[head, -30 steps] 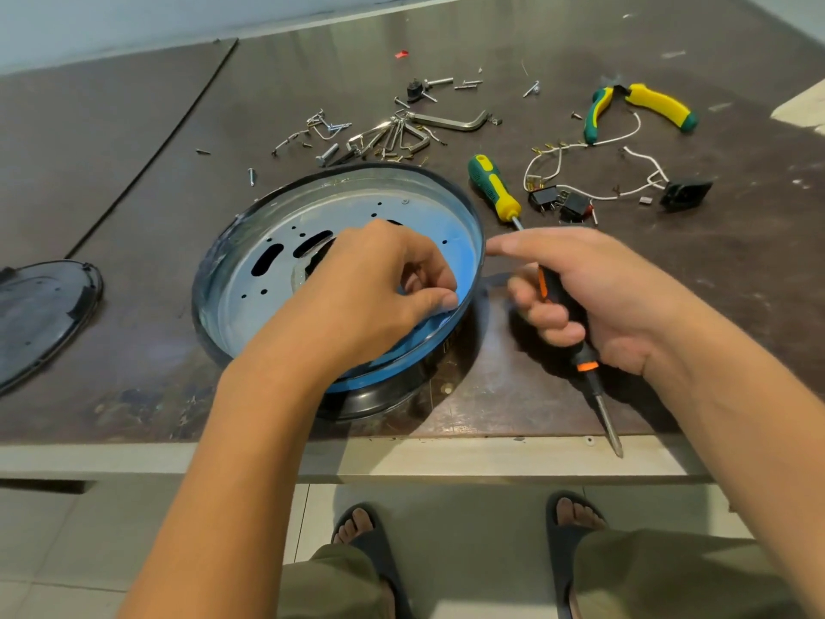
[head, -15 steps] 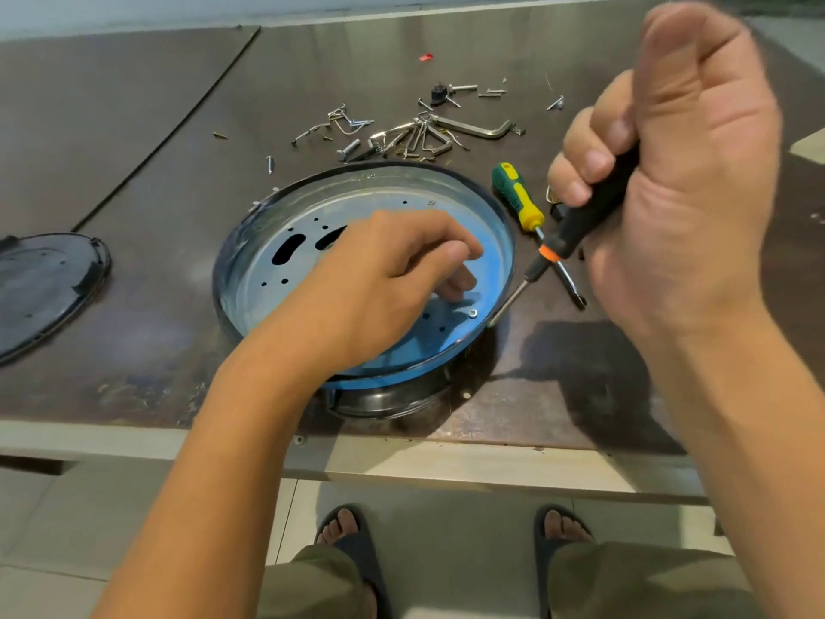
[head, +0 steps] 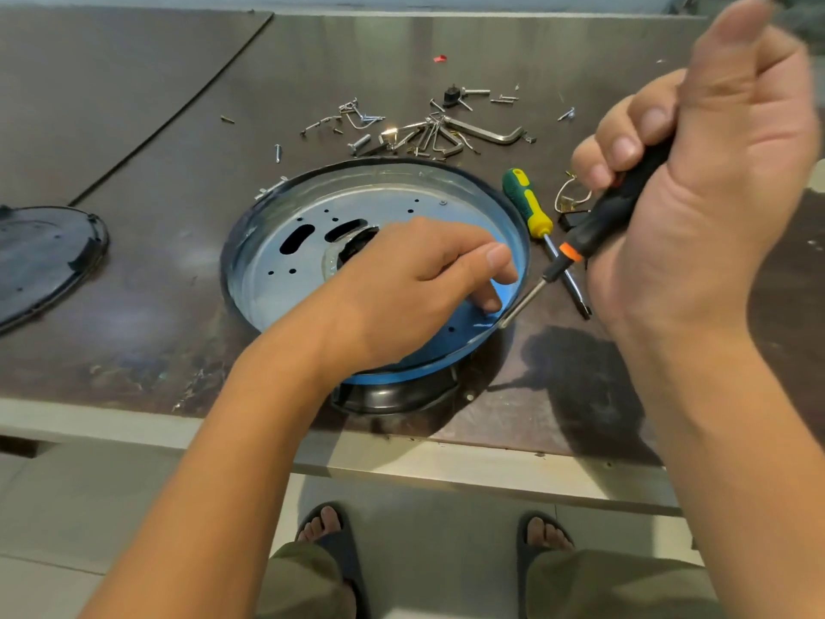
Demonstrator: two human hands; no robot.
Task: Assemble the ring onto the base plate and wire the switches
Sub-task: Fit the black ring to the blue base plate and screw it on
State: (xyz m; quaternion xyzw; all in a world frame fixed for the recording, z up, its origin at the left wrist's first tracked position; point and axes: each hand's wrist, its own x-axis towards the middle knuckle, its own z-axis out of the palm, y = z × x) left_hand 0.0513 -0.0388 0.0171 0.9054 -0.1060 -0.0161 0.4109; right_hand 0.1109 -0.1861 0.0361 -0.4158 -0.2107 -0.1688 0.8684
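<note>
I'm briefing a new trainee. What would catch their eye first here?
The right hand, large at the right, grips a black screwdriver whose tip reaches the right rim of the plate. The left hand reaches into that plate at centre, fingertips down near the tip. Loose screws lie scattered behind it.

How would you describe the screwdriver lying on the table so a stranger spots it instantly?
Find the big round metal pan in the middle of the table. Just outside its right rim lies a loose screwdriver, tip pointing toward the person. Its handle is green and yellow, unlike the black-and-orange screwdriver gripped in the right hand.
</note>
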